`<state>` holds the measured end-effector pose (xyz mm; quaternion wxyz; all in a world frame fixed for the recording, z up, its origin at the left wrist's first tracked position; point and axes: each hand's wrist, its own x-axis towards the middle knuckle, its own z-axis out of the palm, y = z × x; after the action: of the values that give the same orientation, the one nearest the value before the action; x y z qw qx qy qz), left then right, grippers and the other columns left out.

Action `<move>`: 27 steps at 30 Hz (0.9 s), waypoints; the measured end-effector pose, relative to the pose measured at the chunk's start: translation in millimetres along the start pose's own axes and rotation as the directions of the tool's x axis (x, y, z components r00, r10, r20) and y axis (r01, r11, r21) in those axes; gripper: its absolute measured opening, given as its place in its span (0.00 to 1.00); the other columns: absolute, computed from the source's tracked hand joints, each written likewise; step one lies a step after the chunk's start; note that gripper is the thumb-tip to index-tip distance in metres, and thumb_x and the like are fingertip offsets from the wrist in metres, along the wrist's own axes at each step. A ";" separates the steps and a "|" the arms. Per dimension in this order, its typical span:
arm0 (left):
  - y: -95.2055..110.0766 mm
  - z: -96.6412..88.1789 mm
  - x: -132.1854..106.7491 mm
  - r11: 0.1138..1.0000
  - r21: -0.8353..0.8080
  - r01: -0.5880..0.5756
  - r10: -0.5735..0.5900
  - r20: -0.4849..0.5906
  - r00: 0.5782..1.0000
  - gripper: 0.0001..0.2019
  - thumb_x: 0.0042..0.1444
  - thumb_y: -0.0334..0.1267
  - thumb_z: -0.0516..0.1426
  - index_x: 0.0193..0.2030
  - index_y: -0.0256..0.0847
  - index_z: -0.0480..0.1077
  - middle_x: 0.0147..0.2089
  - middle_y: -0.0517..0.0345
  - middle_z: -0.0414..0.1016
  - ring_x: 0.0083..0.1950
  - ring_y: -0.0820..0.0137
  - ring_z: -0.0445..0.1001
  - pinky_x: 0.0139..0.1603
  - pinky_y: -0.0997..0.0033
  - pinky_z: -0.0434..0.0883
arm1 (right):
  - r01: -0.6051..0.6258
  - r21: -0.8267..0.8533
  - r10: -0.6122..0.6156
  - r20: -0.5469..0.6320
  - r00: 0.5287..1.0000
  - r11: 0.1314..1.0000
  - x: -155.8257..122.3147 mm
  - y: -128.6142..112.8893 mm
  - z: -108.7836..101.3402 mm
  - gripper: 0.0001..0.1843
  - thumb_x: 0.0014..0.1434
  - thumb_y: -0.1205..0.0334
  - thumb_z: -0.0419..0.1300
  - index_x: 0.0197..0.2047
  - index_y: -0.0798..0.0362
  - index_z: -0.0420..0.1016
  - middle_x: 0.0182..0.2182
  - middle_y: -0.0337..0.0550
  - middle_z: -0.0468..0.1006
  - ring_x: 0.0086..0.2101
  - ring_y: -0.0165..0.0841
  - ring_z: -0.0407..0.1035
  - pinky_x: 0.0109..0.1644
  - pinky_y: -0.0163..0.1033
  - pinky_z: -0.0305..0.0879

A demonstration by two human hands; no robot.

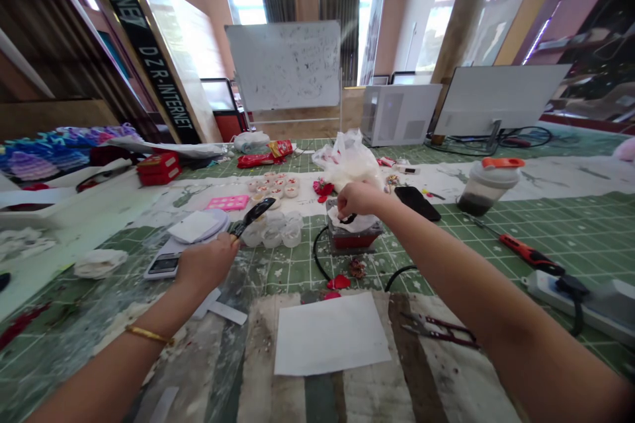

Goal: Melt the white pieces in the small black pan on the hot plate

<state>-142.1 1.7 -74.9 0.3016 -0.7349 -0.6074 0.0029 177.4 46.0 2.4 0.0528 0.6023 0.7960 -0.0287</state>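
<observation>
My left hand [208,264] is closed round the handle of a black spoon [255,215], its bowl raised up and to the right. Below the spoon is a group of clear plastic cups [272,230]. A kitchen scale [166,263] with a white lid-like piece on it stands by my left wrist. My right hand [360,199] is closed, fingers pointing down, at a white tissue [364,223] on top of a small red heater box [354,240]. A dark patch shows by the fingertips; the grip itself is partly hidden.
A white paper sheet [332,336] lies in front. Thread snips [439,329], a red screwdriver [530,253], a power strip [550,291] and a shaker bottle [486,186] are on the right. Behind are a plastic bag [350,162], a pink mould [228,203] and several small filled cups [278,186].
</observation>
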 end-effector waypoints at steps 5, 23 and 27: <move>1.1 -3.1 -0.4 1.000 -0.014 0.001 -0.001 0.004 1.000 0.23 0.57 0.43 0.36 0.32 0.32 0.66 0.22 0.43 0.70 0.23 0.60 0.71 0.20 0.72 0.56 | -0.115 -0.008 0.115 -0.017 0.993 0.993 15.0 11.1 0.4 0.14 0.43 0.52 0.58 0.34 0.47 0.74 0.31 0.40 0.75 0.34 0.33 0.66 0.45 0.44 0.50; 6.2 -2.8 1.3 0.999 -0.033 0.009 -0.008 0.014 1.000 0.23 0.57 0.44 0.36 0.34 0.32 0.67 0.22 0.43 0.70 0.23 0.57 0.71 0.19 0.68 0.59 | -0.107 -0.042 0.108 0.017 0.994 0.993 -9.6 -4.8 -2.5 0.11 0.41 0.56 0.60 0.30 0.48 0.76 0.30 0.40 0.76 0.35 0.35 0.67 0.39 0.39 0.54; 5.4 -5.1 -0.5 1.000 -0.027 0.009 -0.008 0.021 1.000 0.22 0.57 0.44 0.36 0.33 0.33 0.66 0.21 0.44 0.70 0.23 0.58 0.71 0.19 0.68 0.60 | -0.144 -0.045 0.139 -0.100 0.985 0.989 -3.3 8.2 2.0 0.11 0.44 0.57 0.58 0.32 0.50 0.74 0.32 0.43 0.76 0.35 0.35 0.66 0.42 0.43 0.50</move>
<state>-135.5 -1.4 -73.3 0.2853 -0.7363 -0.6136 0.0008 186.3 44.9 1.0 0.0317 0.6564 0.7534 0.0249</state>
